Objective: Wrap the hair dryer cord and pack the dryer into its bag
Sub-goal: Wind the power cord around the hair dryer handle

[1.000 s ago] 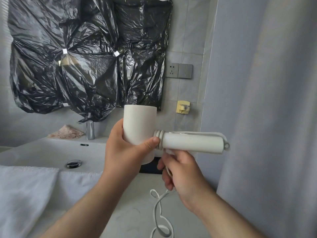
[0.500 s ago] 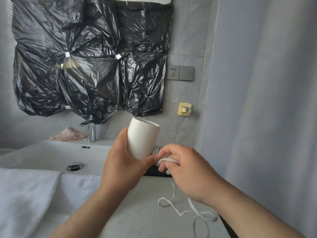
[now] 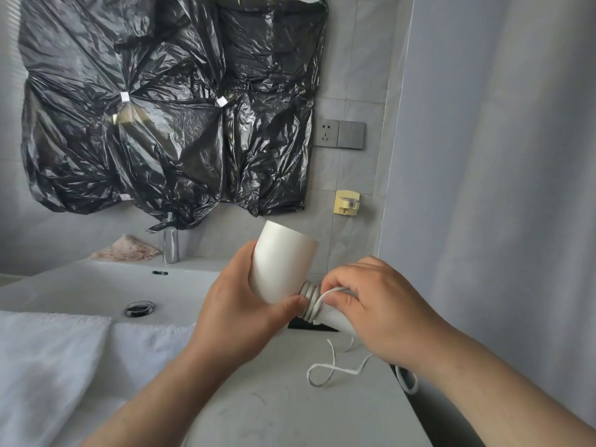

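Observation:
My left hand (image 3: 238, 304) grips the white hair dryer (image 3: 280, 262) by its barrel, held above the counter with the barrel tilted up to the right. The folding handle points down to the right and is mostly hidden under my right hand (image 3: 377, 304). That hand pinches the white cord (image 3: 335, 371) and lays a loop over the handle beside the ribbed joint. The loose rest of the cord curls on the grey countertop (image 3: 290, 411) and drops past its right edge. No bag can be seen.
A white sink basin (image 3: 96, 285) with a chrome tap (image 3: 170, 245) lies to the left, and white towels (image 3: 48, 366) lie at the front left. Black plastic covers the wall above. A socket (image 3: 326, 133) and a yellow hook (image 3: 346, 203) are on the tiles; a grey curtain hangs at right.
The handle pointed out to the right one second ago; it is now angled down under my right hand, which has come up over it with the cord. The loose cord has shifted right.

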